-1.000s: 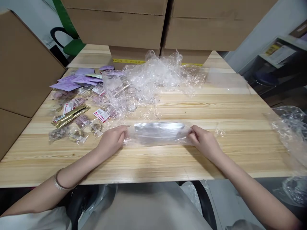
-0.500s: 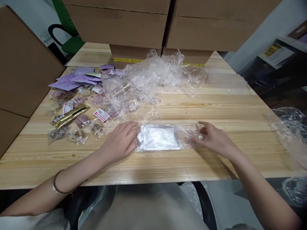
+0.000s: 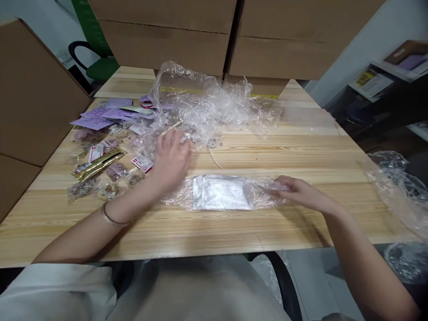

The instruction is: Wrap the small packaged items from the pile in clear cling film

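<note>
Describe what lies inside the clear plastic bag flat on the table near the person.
Inside the clear bag lies a flat silver foil pouch. The right hand rests on the bag's right end. The pouch's contents are hidden by the foil.

Two bare hands out over the table, left raised, right low.

The left hand (image 3: pixel 172 158) is lifted, back toward the camera, fingers loosely curled and spread with nothing clearly gripped; its forearm runs in from the near-left edge, a thin bangle on the wrist and a pale sleeve at the elbow. The right hand (image 3: pixel 296 192) lies low and flat, palm down, fingers extended leftward, its bare forearm angling in from the near-right corner.
</note>
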Action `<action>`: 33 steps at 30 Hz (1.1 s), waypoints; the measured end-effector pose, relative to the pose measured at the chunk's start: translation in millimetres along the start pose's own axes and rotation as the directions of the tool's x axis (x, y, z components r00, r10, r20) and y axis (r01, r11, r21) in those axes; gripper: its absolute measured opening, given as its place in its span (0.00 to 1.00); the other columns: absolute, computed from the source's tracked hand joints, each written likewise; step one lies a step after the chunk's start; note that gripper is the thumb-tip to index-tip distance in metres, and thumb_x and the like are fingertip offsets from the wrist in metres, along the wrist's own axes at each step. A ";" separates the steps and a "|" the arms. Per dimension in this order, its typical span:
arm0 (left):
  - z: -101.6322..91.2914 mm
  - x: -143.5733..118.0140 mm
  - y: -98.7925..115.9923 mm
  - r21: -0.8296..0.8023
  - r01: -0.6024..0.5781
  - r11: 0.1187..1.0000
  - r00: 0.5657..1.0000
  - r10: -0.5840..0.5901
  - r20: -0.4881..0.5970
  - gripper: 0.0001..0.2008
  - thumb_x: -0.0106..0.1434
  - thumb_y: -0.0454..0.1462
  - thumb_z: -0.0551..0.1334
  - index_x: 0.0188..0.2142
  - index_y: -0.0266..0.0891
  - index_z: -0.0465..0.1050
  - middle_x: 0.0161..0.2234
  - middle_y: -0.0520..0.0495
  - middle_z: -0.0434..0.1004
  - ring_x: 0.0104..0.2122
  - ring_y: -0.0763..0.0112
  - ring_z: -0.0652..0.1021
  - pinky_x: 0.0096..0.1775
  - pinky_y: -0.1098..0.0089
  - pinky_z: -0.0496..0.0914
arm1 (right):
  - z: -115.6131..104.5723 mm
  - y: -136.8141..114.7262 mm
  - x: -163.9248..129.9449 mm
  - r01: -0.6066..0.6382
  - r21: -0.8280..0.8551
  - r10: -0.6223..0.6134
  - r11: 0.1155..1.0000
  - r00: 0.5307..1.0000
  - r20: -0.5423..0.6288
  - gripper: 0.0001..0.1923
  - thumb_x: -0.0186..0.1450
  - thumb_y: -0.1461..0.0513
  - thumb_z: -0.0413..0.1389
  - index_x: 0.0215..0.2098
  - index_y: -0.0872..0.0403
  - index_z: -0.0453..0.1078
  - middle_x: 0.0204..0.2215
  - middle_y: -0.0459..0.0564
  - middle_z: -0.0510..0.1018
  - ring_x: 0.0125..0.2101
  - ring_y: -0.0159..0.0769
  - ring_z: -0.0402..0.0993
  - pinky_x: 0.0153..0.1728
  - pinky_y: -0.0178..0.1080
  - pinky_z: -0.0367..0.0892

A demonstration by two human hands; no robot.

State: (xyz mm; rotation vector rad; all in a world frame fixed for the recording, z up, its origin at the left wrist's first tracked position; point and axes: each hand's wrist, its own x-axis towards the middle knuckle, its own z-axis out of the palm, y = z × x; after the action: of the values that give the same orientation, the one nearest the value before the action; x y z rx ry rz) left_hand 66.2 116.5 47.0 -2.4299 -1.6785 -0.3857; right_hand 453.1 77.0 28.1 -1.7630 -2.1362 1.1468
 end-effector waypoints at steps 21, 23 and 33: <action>43.1 -67.8 78.2 -0.405 -0.483 0.776 0.813 0.570 0.122 0.21 0.71 0.34 0.49 0.61 0.32 0.61 0.60 0.36 0.67 0.65 0.54 0.61 0.66 0.52 0.50 | 62.4 -107.4 46.2 0.465 0.137 -0.477 0.875 0.875 0.079 0.09 0.67 0.64 0.48 0.43 0.53 0.67 0.39 0.51 0.72 0.40 0.38 0.69 0.43 0.41 0.64; 45.9 -69.7 74.0 -0.387 -0.532 0.753 0.804 0.593 0.050 0.21 0.69 0.31 0.50 0.60 0.31 0.62 0.58 0.35 0.69 0.62 0.55 0.64 0.64 0.55 0.56 | 71.9 -97.5 51.8 0.505 0.162 -0.516 0.848 0.856 0.034 0.10 0.70 0.63 0.47 0.44 0.52 0.68 0.39 0.50 0.72 0.40 0.37 0.69 0.42 0.41 0.64; -7.5 -132.1 10.9 -0.648 0.184 0.739 0.982 -0.116 0.147 0.21 0.69 0.40 0.54 0.20 0.38 0.67 0.19 0.50 0.67 0.22 0.73 0.71 0.28 0.71 0.68 | 100.5 -66.5 45.7 0.667 -0.174 -0.687 0.724 0.676 -0.266 0.05 0.66 0.67 0.54 0.38 0.50 0.65 0.39 0.52 0.66 0.40 0.39 0.66 0.37 0.41 0.67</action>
State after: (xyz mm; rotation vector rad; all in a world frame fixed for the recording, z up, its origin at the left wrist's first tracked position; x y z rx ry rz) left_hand 31.2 -7.4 14.4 -2.8092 -2.0570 -1.0720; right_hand 332.2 70.2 -16.3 -0.8918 -2.3032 0.5508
